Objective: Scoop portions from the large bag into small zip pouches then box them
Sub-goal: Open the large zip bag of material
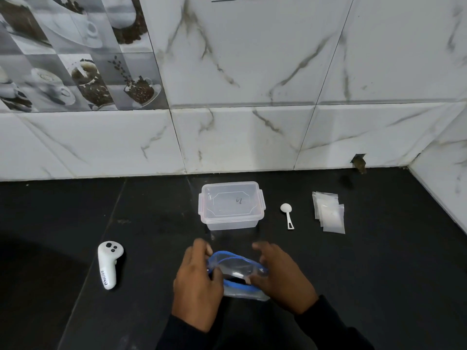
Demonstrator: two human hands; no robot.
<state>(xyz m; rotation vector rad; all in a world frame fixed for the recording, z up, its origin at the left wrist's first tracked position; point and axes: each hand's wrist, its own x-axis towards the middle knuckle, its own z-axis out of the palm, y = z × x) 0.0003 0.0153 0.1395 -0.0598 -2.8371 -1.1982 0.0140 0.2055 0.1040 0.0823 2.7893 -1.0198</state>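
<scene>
Left hand (197, 286) and right hand (280, 279) cover sides of the large bag (237, 270).

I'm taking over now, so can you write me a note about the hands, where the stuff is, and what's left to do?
Hands: left hand and right hand both grip the large zip bag at its blue-zipped mouth, which is spread open.
Things: behind the bag is the clear plastic box, lid on. Right of it are the white scoop and the stack of small zip pouches.
Done: bag open.
Left: scoop portions, zip pouches, open box, pack. I cannot tell whether any pouch is filled.
</scene>
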